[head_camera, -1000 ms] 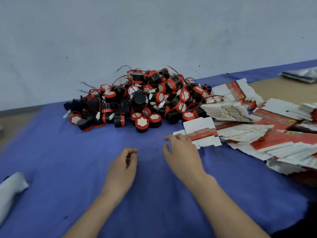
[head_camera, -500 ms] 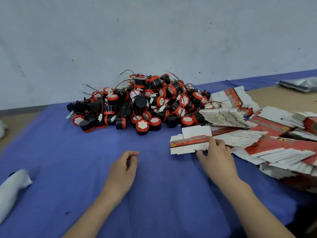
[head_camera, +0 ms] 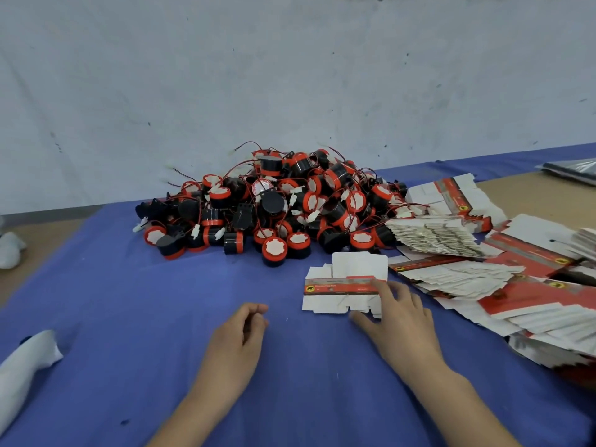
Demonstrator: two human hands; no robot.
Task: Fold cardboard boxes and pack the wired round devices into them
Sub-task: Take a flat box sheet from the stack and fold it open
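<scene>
A heap of round black-and-red devices (head_camera: 283,208) with red wires lies at the back of the blue cloth (head_camera: 135,317). One flat white-and-red cardboard box blank (head_camera: 342,285) lies in front of the heap. My right hand (head_camera: 400,321) rests on the blank's right end, fingers spread over it and thumb at its near edge. My left hand (head_camera: 238,337) lies on the cloth to the left of the blank, fingers loosely curled, holding nothing. Stacks of flat box blanks (head_camera: 490,279) spread out to the right.
A white cloth bundle (head_camera: 22,369) lies at the near left. Another white bundle (head_camera: 9,250) sits at the left edge. A grey wall (head_camera: 290,75) rises behind the heap. A dark plastic bag (head_camera: 574,171) lies on bare wood at the far right.
My right hand has dragged one flat blank off the stacks, left and toward me, and now lies on its right end. My left hand has stayed put.
</scene>
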